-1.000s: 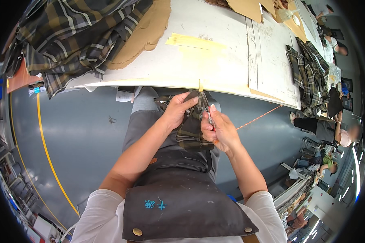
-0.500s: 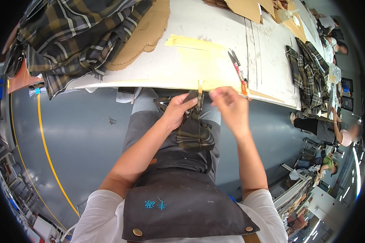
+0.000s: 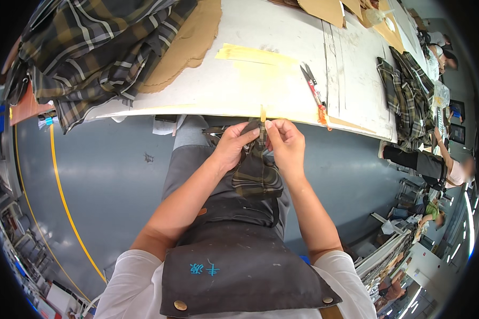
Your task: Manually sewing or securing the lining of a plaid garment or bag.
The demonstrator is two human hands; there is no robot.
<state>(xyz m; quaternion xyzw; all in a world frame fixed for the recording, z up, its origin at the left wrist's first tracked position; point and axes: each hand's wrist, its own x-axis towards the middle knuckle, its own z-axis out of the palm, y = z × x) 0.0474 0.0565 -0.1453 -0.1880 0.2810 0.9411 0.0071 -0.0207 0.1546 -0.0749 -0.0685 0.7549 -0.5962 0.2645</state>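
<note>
A dark plaid cloth piece [image 3: 256,175] hangs over my lap, just below the table's front edge. My left hand [image 3: 234,144] is closed on its upper part, thumb on top. On the other side, my right hand [image 3: 285,143] pinches at the cloth's top edge with thumb and forefinger; the spot between those fingertips is too small to make out. A narrow yellowish strip [image 3: 263,112] stands at the table edge between my hands, its lower end meeting the cloth. Red-handled scissors [image 3: 315,91] with orange at the handle end lie on the table to the right.
The white table [image 3: 271,29] carries a heap of plaid fabric [image 3: 101,53] on brown paper [image 3: 194,48] at the left. More plaid pieces [image 3: 407,95] hang over its right end. Yellow tape [image 3: 255,55] is stuck on the top. A co-worker [image 3: 426,162] stands at the right.
My right hand has moved left and inward to the cloth's top edge beside my left hand. The left hand keeps its hold in the same place.
</note>
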